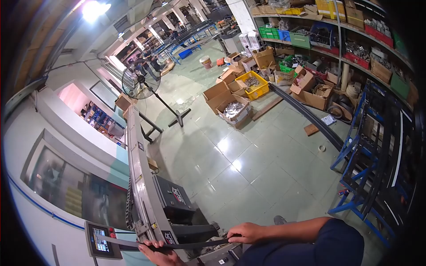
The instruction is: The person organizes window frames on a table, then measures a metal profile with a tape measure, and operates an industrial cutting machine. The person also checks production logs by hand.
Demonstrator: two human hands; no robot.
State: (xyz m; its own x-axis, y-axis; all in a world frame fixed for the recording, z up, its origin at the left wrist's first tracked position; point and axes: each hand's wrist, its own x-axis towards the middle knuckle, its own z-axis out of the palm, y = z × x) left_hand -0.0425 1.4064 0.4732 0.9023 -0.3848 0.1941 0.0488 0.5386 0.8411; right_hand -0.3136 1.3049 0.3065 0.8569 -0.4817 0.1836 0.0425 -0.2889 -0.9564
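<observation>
A long, narrow dark strip [199, 244] runs across the bottom of the head view, its far left end looking lighter grey. My right hand [245, 232] is closed around its right end, knuckles up. Further left, my left hand [160, 254] holds the same strip from below with fingers curled at its edge. Beyond the left hand, the strip's end overlaps a control panel [101, 240] with a lit screen and red buttons. Just past both hands lies the long grey machine rail [141, 177], with a dark labelled box [174, 193] at its side.
A standing fan [141, 80] is ahead beside the rail. Cardboard boxes [230, 106] and a yellow crate [252, 85] sit on the tiled floor. At right, a blue rack [350, 150] holds long dark profiles. Shelves [310, 46] with bins line the back right. People [144, 65] are far off.
</observation>
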